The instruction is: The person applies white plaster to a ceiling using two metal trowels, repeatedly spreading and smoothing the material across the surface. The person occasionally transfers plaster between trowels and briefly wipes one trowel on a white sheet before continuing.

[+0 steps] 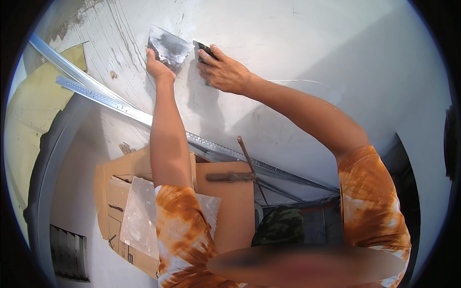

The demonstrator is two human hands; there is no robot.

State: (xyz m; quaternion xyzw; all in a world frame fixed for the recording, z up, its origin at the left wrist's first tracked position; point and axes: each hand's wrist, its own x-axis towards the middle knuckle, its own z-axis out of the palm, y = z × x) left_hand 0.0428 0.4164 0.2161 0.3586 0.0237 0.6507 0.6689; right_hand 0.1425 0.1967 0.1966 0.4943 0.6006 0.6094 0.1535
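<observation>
Out in front of me, my left hand (160, 66) grips the lower part of a flat, square plastering board (169, 45). White paste is smeared across the board's face, with darker patches near its lower edge. Just to the right, my right hand (224, 73) is closed round a dark, flat trowel (203, 48), its fingers over the back. The trowel is close to the board's right edge, against or just off the pale wall (269, 48); I cannot tell whether it touches.
Long perforated metal strips (206, 141) slant across the wall below my hands. Nearer me are cardboard (225, 185), a thin rod (246, 153) and a rusty metal bar (230, 177). A yellowish sheet (36, 103) curves along the left. Dark streaks mark the wall's upper left.
</observation>
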